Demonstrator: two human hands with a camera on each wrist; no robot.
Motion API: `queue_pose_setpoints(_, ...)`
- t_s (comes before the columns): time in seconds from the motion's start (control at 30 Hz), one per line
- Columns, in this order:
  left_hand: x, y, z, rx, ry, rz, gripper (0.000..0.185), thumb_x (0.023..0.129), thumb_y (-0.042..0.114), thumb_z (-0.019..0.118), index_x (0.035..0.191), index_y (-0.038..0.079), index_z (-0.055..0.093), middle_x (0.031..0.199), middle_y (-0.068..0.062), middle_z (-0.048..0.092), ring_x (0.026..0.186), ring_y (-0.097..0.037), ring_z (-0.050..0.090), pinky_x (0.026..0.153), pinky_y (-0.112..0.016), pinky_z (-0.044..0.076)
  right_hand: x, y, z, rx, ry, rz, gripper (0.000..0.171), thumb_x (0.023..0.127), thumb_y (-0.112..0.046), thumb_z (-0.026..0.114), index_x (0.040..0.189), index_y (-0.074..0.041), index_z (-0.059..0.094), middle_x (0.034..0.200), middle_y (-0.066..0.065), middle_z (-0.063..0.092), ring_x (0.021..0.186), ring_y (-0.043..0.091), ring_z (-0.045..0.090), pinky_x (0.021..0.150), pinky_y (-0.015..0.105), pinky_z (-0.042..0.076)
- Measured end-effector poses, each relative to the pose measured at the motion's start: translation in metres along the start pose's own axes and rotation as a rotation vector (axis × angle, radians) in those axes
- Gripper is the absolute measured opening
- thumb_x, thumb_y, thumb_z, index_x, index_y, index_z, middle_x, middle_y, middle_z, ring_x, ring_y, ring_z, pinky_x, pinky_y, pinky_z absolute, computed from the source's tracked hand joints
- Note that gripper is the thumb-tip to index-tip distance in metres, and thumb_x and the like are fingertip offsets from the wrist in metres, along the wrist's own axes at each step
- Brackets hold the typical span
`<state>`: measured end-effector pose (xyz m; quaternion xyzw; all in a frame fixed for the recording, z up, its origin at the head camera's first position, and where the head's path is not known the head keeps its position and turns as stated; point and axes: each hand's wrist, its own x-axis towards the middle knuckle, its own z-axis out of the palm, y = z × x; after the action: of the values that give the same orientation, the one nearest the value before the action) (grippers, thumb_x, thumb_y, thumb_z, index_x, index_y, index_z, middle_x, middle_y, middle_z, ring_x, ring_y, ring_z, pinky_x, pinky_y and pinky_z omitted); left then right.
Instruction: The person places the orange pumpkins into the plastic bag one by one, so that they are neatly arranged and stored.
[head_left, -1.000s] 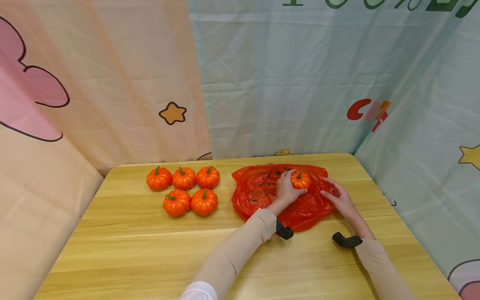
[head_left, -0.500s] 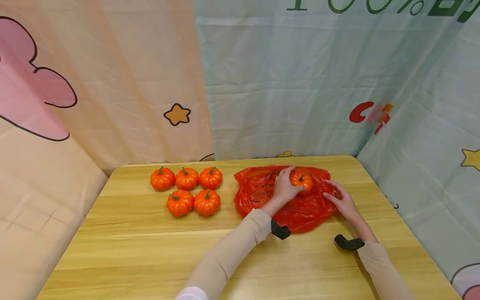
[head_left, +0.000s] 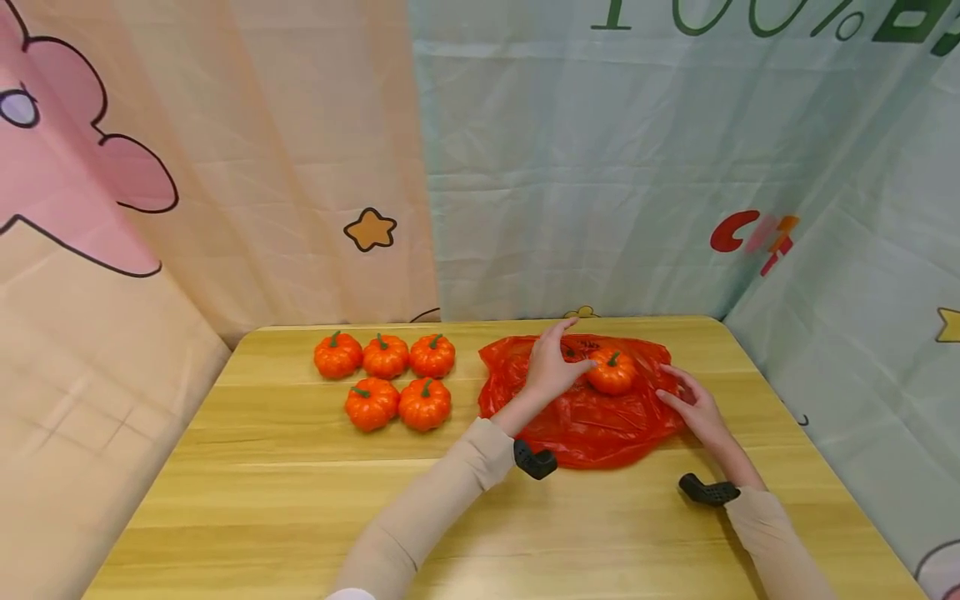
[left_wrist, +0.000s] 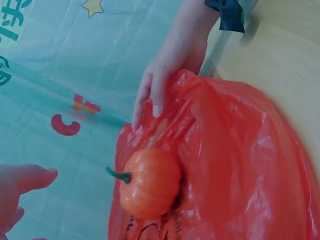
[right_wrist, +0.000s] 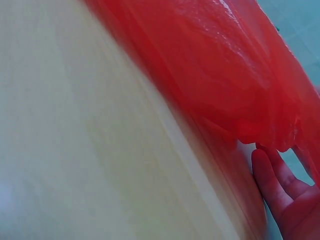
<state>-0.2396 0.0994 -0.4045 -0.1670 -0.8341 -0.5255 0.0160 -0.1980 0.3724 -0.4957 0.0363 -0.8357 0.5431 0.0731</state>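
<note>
Wooden counter (head_left: 247, 500) with a pumpkin (head_left: 612, 373) on a red bag (head_left: 592, 425)

At the near side of the counter, a person's two beige sleeves (head_left: 427, 510) come in. Each wrist has a black band (head_left: 708, 490).

Farther in, the left hand (head_left: 551, 371) is above the left part of the bag. Its fingers are spread and the thumb stands away from them. From the head, the thumb tip meets the pumpkin's left outline; I cannot tell whether it really touches. The left wrist view shows the pumpkin with a gap to the visible fingers.

The right hand (head_left: 697, 408) is at the right edge of the bag, with thumb and fingers apart and touching the plastic. I cannot tell if they pinch it.

The bag lies flat and wrinkled, with black print (left_wrist: 167, 227). On top of it, right of the middle, sits the orange pumpkin, its green stem upward.

To the left of the bag, and apart from it, five more pumpkins (head_left: 373, 407) stand on the counter in two rows: two nearer, three farther.

Behind the counter hangs a curtain (head_left: 525, 192), peach at left and pale blue at right, printed with a star (head_left: 370, 230) and a green "100%" (head_left: 697, 17).
</note>
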Motion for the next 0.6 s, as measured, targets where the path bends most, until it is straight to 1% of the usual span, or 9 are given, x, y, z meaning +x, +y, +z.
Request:
queue_pose_setpoints(0.13, -0.006, 0.0, -0.017, 0.014, 0.018, 0.022, 0.068, 0.083, 0.02, 0.075, 0.143, 0.021, 0.044, 0.146, -0.004, 0.046, 0.133, -0.028, 0.043, 0.108, -0.049, 0.038, -0.001, 0.001, 0.0, -0.004, 0.0, -0.015, 0.055, 0.097, -0.024, 0.057, 0.144, -0.003, 0.039, 0.145, 0.001, 0.043, 0.111, -0.019, 0.034, 0.089, -0.003, 0.033)
queue_pose_setpoints(0.3, -0.017, -0.003, -0.038, 0.013, 0.05, 0.04, 0.066, 0.083, 0.021, 0.075, 0.142, 0.023, 0.045, 0.147, -0.004, 0.045, 0.133, -0.029, 0.043, 0.106, -0.052, 0.038, -0.004, 0.0, 0.0, -0.001, 0.0, -0.007, 0.055, 0.097, -0.023, 0.057, 0.143, 0.0, 0.038, 0.143, 0.001, 0.043, 0.11, -0.017, 0.035, 0.088, -0.002, 0.033)
queue_pose_setpoints(0.4, -0.022, -0.007, -0.05, -0.004, 0.079, 0.043, 0.065, 0.083, 0.02, 0.075, 0.142, 0.022, 0.046, 0.145, -0.004, 0.046, 0.13, -0.03, 0.045, 0.104, -0.051, 0.041, -0.005, -0.001, 0.001, -0.002, 0.002, -0.001, 0.055, 0.096, -0.023, 0.058, 0.144, -0.002, 0.039, 0.144, 0.0, 0.043, 0.11, -0.017, 0.035, 0.088, -0.002, 0.033)
queue_pose_setpoints(0.43, -0.023, -0.007, -0.054, -0.011, 0.091, 0.045, 0.065, 0.083, 0.019, 0.075, 0.141, 0.022, 0.046, 0.145, -0.004, 0.047, 0.129, -0.029, 0.046, 0.103, -0.05, 0.041, -0.005, -0.001, 0.001, -0.002, -0.003, 0.001, 0.055, 0.097, -0.024, 0.058, 0.145, -0.005, 0.04, 0.145, -0.001, 0.043, 0.11, -0.018, 0.035, 0.088, -0.002, 0.034)
queue_pose_setpoints(0.53, -0.026, -0.009, -0.066, -0.025, 0.142, 0.067, 0.063, 0.083, 0.017, 0.074, 0.14, 0.02, 0.048, 0.143, -0.005, 0.049, 0.125, -0.03, 0.049, 0.1, -0.049, 0.044, -0.004, -0.002, 0.0, 0.011, -0.004, -0.002, 0.053, 0.096, -0.024, 0.058, 0.144, -0.01, 0.042, 0.144, -0.005, 0.045, 0.11, -0.018, 0.036, 0.088, -0.002, 0.034)
queue_pose_setpoints(0.6, -0.028, -0.009, -0.076, -0.027, 0.174, 0.085, 0.062, 0.083, 0.015, 0.075, 0.139, 0.018, 0.049, 0.142, -0.006, 0.049, 0.123, -0.031, 0.05, 0.097, -0.049, 0.045, -0.003, -0.002, 0.0, 0.022, -0.01, -0.001, 0.052, 0.096, -0.024, 0.058, 0.145, -0.014, 0.042, 0.141, -0.01, 0.045, 0.11, -0.017, 0.037, 0.088, -0.001, 0.035)
